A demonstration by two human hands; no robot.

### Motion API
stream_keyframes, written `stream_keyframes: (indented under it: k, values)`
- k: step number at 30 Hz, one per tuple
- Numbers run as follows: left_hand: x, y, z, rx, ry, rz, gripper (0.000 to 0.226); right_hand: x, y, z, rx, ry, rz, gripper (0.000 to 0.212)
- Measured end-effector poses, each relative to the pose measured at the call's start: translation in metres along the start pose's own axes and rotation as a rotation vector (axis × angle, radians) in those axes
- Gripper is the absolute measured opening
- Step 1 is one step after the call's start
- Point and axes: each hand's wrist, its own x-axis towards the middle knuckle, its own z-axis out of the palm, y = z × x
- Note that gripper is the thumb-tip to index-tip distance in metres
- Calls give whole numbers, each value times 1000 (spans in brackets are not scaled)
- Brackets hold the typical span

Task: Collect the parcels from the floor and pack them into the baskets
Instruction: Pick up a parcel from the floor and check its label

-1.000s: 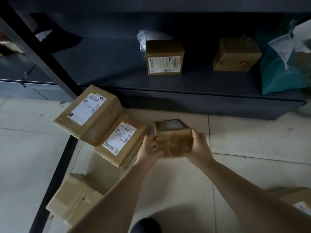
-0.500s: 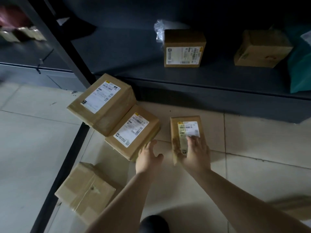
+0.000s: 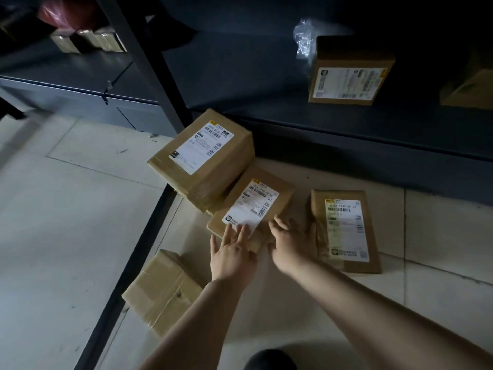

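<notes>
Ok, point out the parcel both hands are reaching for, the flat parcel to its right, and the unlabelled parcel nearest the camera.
Middle parcel (image 3: 256, 206): head view, on its white label.
Flat parcel (image 3: 346, 228): head view, on its label.
Plain parcel (image 3: 162, 292): head view, on its taped top face.

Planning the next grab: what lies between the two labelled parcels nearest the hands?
Head view: only the right hand, on the middle parcel's edge; right parcel beyond.

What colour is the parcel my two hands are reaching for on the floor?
Brown cardboard with a white printed label: the middle parcel, seen in the head view.
</notes>
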Motion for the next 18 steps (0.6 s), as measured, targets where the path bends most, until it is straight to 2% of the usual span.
stream_keyframes:
  k: [6,8,10,11,14,18]
  values:
    - [-2,10,5,-26,-108,234,62,-10,27,-9,-64,98,122,66]
    - [5,15,4,-107,-41,226,62,-9,32,-9,-61,108,137,70]
    - [14,18,4,-197,103,106,61,-7,34,-8,-32,116,135,73]
    - [19,19,4,-260,125,-1,60,-6,33,-8,-21,98,144,76]
    - [32,24,6,-658,-24,-318,49,0,29,-6,56,32,175,85]
    - [27,22,10,-752,41,-298,36,-7,25,-1,86,98,157,77]
